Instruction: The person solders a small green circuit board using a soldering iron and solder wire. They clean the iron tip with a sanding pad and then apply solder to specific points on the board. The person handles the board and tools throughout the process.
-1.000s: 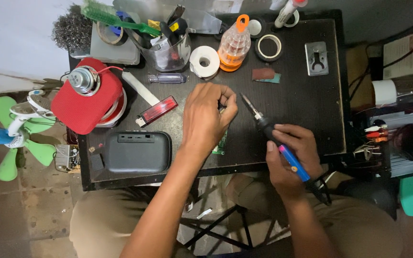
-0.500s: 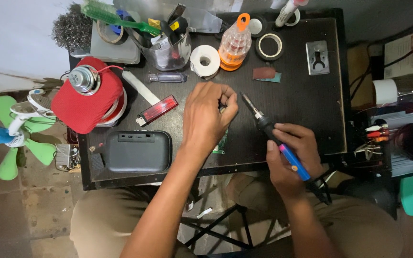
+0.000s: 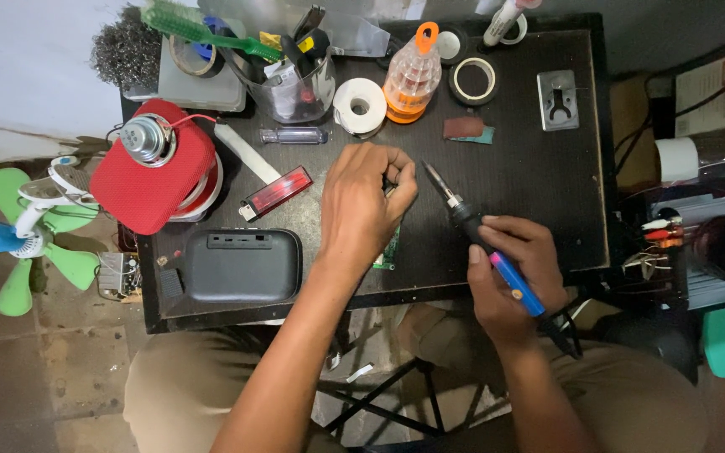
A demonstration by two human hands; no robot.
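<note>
A dark bench [image 3: 547, 193] carries everything here, and the green circuit board [image 3: 389, 249] lying near its front edge serves as the landmark. The left hand [image 3: 365, 210] rests directly on top of that board, palm down, covering nearly all of it so that only a green sliver shows at the lower right of the hand; its fingers [image 3: 396, 164] are curled in toward the thumb as if pinching something small, but what they grip, if anything, cannot be told. Just right of the board, the right hand [image 3: 509, 277] is closed around the blue handle of a soldering iron [image 3: 472, 222], fingers wrapped firmly about the grip, with the metal tip angled up and left so that it ends close beside the left hand's knuckles without clearly touching them. Left of the board lies a dark rounded speaker case [image 3: 241, 266], and beyond that, farther left and back, a red square speaker cover [image 3: 157, 180] with a bare round speaker driver [image 3: 144, 138] sitting on it. Between the red cover and the board lies a small red translucent strip [image 3: 277, 192]. Behind the board stand a white tape roll [image 3: 360, 106] and an orange-based plastic bottle [image 3: 411, 77], with a metal cup of tools [image 3: 295, 80] to their left.
</note>
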